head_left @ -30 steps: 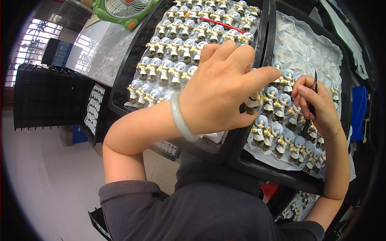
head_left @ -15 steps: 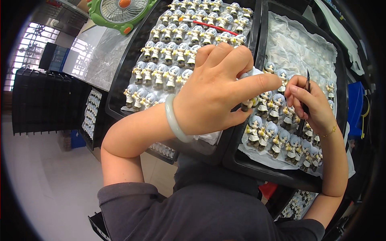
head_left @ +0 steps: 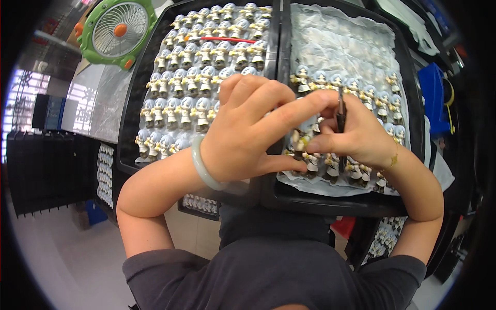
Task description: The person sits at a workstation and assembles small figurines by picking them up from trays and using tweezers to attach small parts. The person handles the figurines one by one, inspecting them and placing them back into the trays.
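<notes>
My left hand, with a pale bangle at its wrist, curls round a small figurine over the right tray. Its fingers and my right hand cover most of that figurine. My right hand grips a slim dark pointed tool, held nearly upright; its exact kind cannot be made out. The right thumb and fingertips meet the figurine and the left index finger. Below both hands, rows of grey-haired figurines in white and dark clothes lie on the lined right tray.
The left tray carries many similar figurines, with a red-handled brush lying across them. A green fan stands at the far left on a grey table. A blue bin sits at the right.
My right hand has moved left to meet my left hand at the figurine, bringing the dark tool along. The whole view has shifted, so trays and fan appear further left.
</notes>
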`<state>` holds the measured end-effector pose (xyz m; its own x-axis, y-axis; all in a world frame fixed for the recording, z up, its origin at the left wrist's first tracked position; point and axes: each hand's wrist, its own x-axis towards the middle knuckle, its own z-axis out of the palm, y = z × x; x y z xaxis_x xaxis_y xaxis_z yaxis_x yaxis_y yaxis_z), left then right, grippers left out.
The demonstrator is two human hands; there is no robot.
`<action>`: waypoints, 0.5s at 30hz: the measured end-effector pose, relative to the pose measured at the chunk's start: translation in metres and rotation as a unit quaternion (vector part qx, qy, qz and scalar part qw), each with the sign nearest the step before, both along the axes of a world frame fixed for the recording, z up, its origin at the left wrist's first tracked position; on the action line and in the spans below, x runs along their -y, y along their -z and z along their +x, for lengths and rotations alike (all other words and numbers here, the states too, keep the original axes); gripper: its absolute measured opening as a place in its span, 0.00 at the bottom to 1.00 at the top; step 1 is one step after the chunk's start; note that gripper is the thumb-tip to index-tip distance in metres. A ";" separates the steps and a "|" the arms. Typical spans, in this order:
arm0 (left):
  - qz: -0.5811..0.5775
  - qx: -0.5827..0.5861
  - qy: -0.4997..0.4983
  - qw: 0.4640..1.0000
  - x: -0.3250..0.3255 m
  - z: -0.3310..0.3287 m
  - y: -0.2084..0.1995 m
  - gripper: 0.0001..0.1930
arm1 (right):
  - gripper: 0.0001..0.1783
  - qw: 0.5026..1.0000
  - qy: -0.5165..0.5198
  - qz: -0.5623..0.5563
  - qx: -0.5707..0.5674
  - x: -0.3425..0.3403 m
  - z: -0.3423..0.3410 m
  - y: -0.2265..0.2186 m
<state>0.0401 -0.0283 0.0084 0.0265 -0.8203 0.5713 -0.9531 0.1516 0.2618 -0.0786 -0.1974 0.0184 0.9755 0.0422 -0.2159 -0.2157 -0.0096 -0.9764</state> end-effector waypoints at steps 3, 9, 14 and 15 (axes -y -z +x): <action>0.004 -0.019 0.024 1.000 0.002 0.001 -0.004 0.45 | 0.20 0.999 0.011 -0.032 0.029 0.005 -0.003 -0.007; 0.031 -0.046 -0.014 0.998 -0.007 0.004 0.003 0.44 | 0.21 0.953 0.175 -0.190 0.157 0.050 -0.071 -0.055; 0.074 -0.032 0.011 0.997 -0.013 -0.010 -0.002 0.30 | 0.27 0.893 0.372 -0.234 0.093 0.116 -0.285 -0.050; 0.093 -0.031 0.028 0.995 -0.016 -0.010 -0.005 0.28 | 0.29 0.876 0.419 -0.233 0.060 0.109 -0.327 -0.045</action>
<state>0.0302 -0.0124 0.0130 0.0085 -0.9129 0.4080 -0.9261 0.1467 0.3476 -0.4061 -0.3060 0.0638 0.6382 -0.7651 0.0861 -0.2340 -0.2993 -0.9250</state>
